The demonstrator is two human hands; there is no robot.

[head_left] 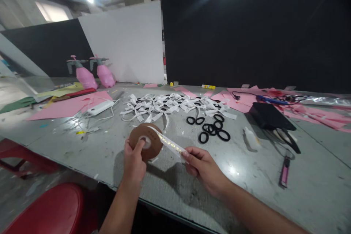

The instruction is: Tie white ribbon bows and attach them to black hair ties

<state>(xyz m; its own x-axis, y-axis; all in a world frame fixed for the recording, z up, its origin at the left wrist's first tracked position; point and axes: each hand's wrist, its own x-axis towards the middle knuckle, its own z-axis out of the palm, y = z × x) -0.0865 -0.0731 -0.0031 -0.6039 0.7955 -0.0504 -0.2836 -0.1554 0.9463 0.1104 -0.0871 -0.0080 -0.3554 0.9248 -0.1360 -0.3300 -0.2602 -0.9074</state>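
Observation:
My left hand grips a brown cardboard ribbon spool, with a finger at its centre hole. White ribbon with gold lettering runs off the spool to the right. Its end is pinched between the thumb and fingers of my right hand, above the grey table. Behind the spool lies a spread of white ribbon bows, some showing black bands. Several black hair ties lie loose to the right of them.
Right of the hair ties are a small white bottle, a black box and a pink box cutter. Pink spray bottles, pink sheets and a white power strip sit left. A red stool stands below.

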